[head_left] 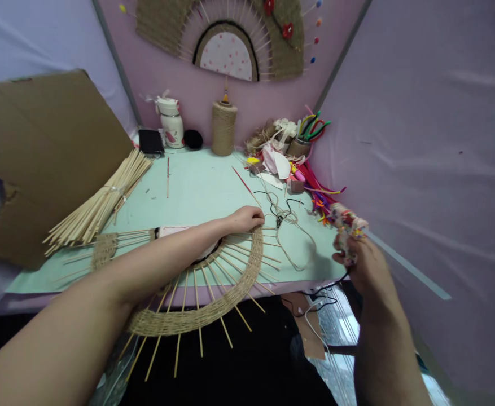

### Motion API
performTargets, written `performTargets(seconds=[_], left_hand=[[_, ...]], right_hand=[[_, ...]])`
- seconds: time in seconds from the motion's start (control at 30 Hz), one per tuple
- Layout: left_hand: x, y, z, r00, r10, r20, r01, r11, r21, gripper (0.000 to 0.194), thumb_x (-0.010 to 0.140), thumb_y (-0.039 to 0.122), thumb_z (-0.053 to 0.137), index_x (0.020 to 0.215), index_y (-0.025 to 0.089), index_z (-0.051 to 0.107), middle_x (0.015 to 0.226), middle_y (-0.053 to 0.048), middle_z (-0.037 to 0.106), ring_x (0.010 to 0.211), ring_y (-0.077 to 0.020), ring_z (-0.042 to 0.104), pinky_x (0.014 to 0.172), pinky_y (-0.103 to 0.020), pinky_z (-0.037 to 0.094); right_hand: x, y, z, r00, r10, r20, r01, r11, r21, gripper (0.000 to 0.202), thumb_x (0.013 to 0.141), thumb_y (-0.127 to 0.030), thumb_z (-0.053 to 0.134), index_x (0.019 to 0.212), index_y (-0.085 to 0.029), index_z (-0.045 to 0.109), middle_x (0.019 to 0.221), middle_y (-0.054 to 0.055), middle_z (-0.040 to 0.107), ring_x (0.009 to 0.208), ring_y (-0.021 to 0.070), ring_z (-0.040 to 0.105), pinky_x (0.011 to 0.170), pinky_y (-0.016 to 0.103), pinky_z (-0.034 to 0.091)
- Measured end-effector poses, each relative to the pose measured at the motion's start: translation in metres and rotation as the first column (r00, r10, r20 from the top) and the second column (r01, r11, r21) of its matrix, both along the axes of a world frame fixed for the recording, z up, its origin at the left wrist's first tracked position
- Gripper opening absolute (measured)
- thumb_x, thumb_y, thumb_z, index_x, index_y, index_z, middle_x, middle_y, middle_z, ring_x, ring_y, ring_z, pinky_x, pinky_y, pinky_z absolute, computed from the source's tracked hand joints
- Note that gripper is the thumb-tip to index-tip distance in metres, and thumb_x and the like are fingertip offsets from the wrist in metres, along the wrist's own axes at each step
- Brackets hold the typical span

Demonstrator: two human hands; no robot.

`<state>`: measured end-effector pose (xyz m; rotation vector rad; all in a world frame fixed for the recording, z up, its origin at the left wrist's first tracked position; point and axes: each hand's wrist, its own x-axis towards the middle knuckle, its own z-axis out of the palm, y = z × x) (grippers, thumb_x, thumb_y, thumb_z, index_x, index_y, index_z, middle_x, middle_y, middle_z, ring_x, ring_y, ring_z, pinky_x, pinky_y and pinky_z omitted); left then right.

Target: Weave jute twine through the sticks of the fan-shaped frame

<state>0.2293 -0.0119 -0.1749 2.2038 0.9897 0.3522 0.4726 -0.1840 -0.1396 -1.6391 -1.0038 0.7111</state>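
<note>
A half-round woven fan frame [234,293] of thin sticks and twine lies partly on the table and partly over its front edge. My left hand [247,219] is closed at the far right end of its woven band, fingertips pinched on the twine there. My left forearm crosses over the fan and hides part of its pale centre. At the right, my right hand [359,259] grips a colourfully patterned glue gun [347,220], held clear of the fan, with a dark cord hanging below. Loose twine [289,217] lies between the two hands.
A bundle of sticks [99,206] and a cardboard sheet [48,146] stand at the left. Behind are a white bottle [171,124], a twine spool [224,128] and a pile of craft scraps [275,160]. A finished fan [160,28] hangs on the wall.
</note>
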Motion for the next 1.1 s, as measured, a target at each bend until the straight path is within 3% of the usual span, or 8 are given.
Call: performTargets(seconds=[0.13, 0.27, 0.53, 0.87, 1.1], left_hand=[[0.000, 0.001, -0.001, 1.000, -0.016, 0.012, 0.016, 1.000, -0.011, 0.017, 0.082, 0.025, 0.054, 0.085, 0.015, 0.067, 0.085, -0.003, 0.070, 0.079, -0.0156, 0.062, 0.073, -0.023, 0.046], [-0.001, 0.001, -0.002, 0.999, -0.030, 0.022, 0.030, 1.000, 0.002, 0.015, 0.082, 0.024, 0.054, 0.084, 0.016, 0.066, 0.085, -0.003, 0.070, 0.082, -0.0161, 0.061, 0.076, -0.024, 0.046], [-0.001, 0.003, -0.004, 0.998, -0.045, 0.037, 0.044, 0.999, 0.020, 0.014, 0.082, 0.023, 0.053, 0.082, 0.017, 0.066, 0.086, -0.003, 0.070, 0.083, -0.0170, 0.061, 0.077, -0.025, 0.046], [0.000, 0.003, -0.006, 0.999, -0.041, 0.032, 0.041, 0.999, 0.021, 0.013, 0.083, 0.023, 0.055, 0.083, 0.016, 0.066, 0.087, -0.003, 0.070, 0.082, -0.0163, 0.060, 0.076, -0.024, 0.045], [0.000, 0.002, -0.005, 0.999, -0.038, 0.031, 0.037, 0.999, 0.018, 0.013, 0.082, 0.021, 0.055, 0.083, 0.015, 0.066, 0.086, -0.003, 0.069, 0.081, -0.0158, 0.060, 0.075, -0.024, 0.045]], right_hand=[[-0.039, 0.010, -0.009, 0.946, 0.250, -0.207, -0.278, 0.953, -0.119, 0.040, 0.067, -0.056, 0.070, 0.076, -0.019, 0.056, 0.067, 0.000, 0.051, 0.055, 0.0113, 0.042, 0.042, 0.023, 0.030], [-0.062, 0.019, -0.013, 0.880, 0.415, -0.232, -0.461, 0.864, -0.201, 0.047, 0.074, -0.065, 0.063, 0.071, -0.020, 0.050, 0.055, -0.005, 0.043, 0.046, 0.0087, 0.035, 0.041, 0.023, 0.027], [-0.064, 0.031, -0.011, 0.844, 0.535, 0.035, -0.493, 0.801, -0.341, 0.050, 0.086, -0.069, 0.044, 0.074, -0.020, 0.049, 0.053, -0.004, 0.050, 0.044, 0.0126, 0.047, 0.047, 0.027, 0.036], [-0.061, 0.035, -0.011, 0.836, 0.547, -0.036, -0.521, 0.772, -0.364, 0.051, 0.087, -0.067, 0.045, 0.087, -0.018, 0.058, 0.053, -0.005, 0.046, 0.044, 0.0118, 0.042, 0.044, 0.026, 0.032], [-0.064, 0.037, -0.008, 0.841, 0.529, -0.109, -0.529, 0.765, -0.368, 0.050, 0.082, -0.068, 0.050, 0.086, -0.019, 0.057, 0.052, -0.006, 0.041, 0.045, 0.0114, 0.035, 0.041, 0.025, 0.029]])
